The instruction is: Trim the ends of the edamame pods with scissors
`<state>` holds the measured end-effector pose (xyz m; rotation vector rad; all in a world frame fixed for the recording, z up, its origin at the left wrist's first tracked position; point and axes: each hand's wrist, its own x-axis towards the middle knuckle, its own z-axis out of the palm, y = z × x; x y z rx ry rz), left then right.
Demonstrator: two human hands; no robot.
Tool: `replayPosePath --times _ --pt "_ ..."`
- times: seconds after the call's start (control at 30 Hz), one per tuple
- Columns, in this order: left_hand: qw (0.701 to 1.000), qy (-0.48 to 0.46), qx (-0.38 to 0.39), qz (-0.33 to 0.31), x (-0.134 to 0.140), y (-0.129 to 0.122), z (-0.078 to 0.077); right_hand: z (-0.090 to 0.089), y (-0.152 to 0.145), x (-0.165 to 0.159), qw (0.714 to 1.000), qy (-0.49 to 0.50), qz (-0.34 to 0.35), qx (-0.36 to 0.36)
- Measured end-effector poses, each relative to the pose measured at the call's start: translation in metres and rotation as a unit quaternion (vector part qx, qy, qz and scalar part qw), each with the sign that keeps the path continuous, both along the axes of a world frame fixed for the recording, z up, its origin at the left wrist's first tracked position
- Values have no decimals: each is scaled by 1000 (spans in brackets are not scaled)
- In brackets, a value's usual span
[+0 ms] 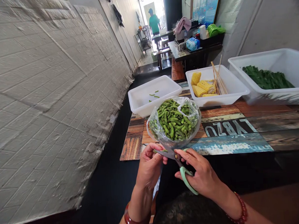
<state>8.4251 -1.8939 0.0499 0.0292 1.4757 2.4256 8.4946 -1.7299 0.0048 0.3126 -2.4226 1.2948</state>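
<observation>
Nearest, the right hand [200, 172] is wrapped around green-handled scissors [185, 179], while the left hand [149, 164] pinches a single pod [164, 150] against the blades [170, 154]. Just beyond on the desk [227, 145], a plastic bag [154, 130] is heaped with green pods [174, 124]; behind it, the white tub [139, 106] holds only a few loose pods [156, 96], so the trimming looks barely begun, most remaining.

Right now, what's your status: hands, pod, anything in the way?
Left hand pinching a green pod. Right hand holding scissors, blades at the pod. Bag of pods just beyond; no obstruction seen.
</observation>
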Motion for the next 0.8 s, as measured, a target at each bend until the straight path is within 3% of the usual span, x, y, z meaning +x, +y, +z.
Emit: replayPosePath --times 0.63,0.8 --pt "1000 -8 6 6 1 -5 -5 -11 -2 -2 1000 7 21 -10" --pt "999 -27 19 17 -6 -10 -8 -19 -3 -5 997 -17 -24 -68"
